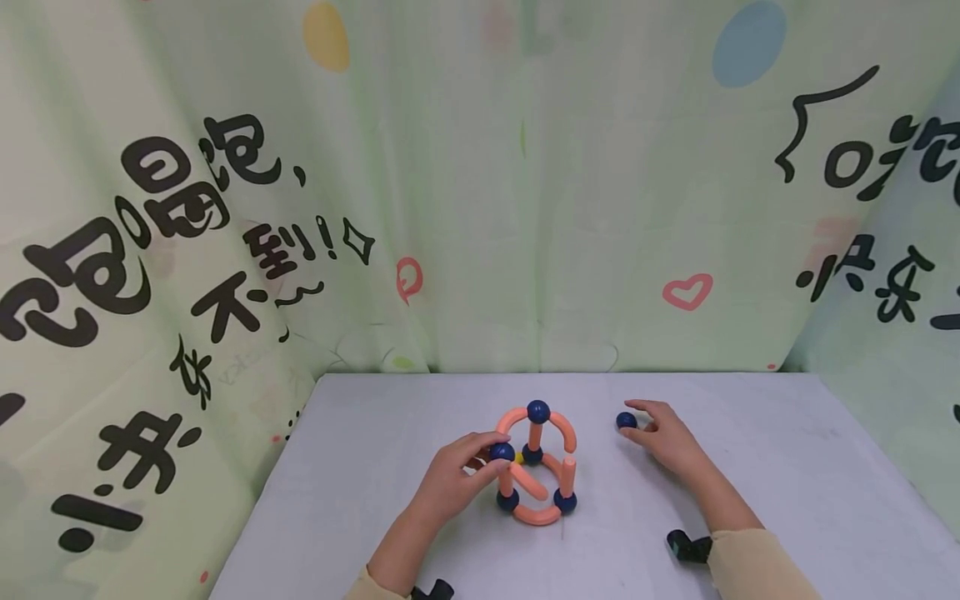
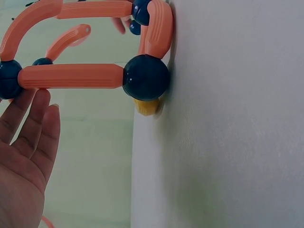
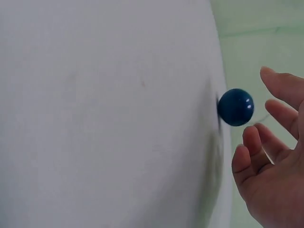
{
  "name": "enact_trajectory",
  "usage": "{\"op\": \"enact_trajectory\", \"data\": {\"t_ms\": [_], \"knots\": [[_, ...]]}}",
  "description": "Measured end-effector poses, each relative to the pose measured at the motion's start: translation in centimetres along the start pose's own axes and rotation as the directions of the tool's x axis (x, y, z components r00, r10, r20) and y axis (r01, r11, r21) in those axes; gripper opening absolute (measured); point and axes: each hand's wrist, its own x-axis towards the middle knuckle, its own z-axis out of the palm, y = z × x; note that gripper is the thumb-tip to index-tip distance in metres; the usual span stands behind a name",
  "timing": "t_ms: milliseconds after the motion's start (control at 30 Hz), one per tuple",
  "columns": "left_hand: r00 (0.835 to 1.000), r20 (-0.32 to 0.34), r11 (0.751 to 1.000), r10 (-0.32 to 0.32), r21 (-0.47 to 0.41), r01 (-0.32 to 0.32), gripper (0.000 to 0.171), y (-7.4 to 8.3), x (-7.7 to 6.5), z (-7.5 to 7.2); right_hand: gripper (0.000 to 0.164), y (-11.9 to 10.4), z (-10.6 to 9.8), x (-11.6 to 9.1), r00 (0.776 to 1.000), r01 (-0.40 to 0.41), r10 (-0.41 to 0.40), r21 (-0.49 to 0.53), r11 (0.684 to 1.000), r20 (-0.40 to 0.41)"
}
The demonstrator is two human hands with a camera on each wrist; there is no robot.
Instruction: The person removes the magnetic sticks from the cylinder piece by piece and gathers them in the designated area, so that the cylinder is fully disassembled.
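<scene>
A small frame of orange rods and dark blue balls, like a magnetic building set, stands on the white table. My left hand pinches the dark blue ball at its upper left corner. In the left wrist view, fingers lie against that corner, just under a straight orange rod. A curved rod arches from the top ball, its right end free above an upright rod. My right hand is at a loose blue ball, fingers spread around it.
A yellow piece shows behind a lower ball of the frame. Dark wrist devices sit at both sleeves. A printed pale green curtain hangs behind the table and along its sides.
</scene>
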Motion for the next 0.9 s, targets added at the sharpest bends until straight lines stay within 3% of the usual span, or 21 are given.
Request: {"op": "enact_trajectory", "data": {"t_ms": [100, 200, 400, 667, 900], "knots": [[1.0, -0.003, 1.0, -0.003, 0.003, 0.003, 0.041, 0.0, 0.0, 0.0, 0.055, -1.3, -0.4, -1.0, 0.999, 0.018, -0.018, 0.002, 1.0, -0.034], [1.0, 0.001, 1.0, -0.007, 0.008, 0.007, 0.041, 0.1, 0.0, 0.0, 0.045, -2.9, -0.7, -2.4, 0.999, 0.023, -0.021, 0.072, 0.997, -0.032], [1.0, 0.006, 1.0, -0.016, -0.001, 0.016, 0.041, 0.3, 0.0, -0.1, 0.044, -5.2, 0.0, -4.6, 0.993, 0.006, -0.039, 0.289, 0.957, 0.108], [1.0, 0.001, 1.0, -0.005, 0.01, 0.005, 0.039, 0.0, 0.0, 0.1, 0.041, -6.4, 1.9, -6.2, 0.941, 0.01, -0.138, 0.38, 0.925, 0.31], [1.0, 0.002, 1.0, -0.006, 0.004, 0.006, 0.043, 0.0, 0.0, 0.0, 0.047, -6.8, 3.5, -6.5, 0.906, 0.01, -0.186, 0.421, 0.907, 0.381]]}}
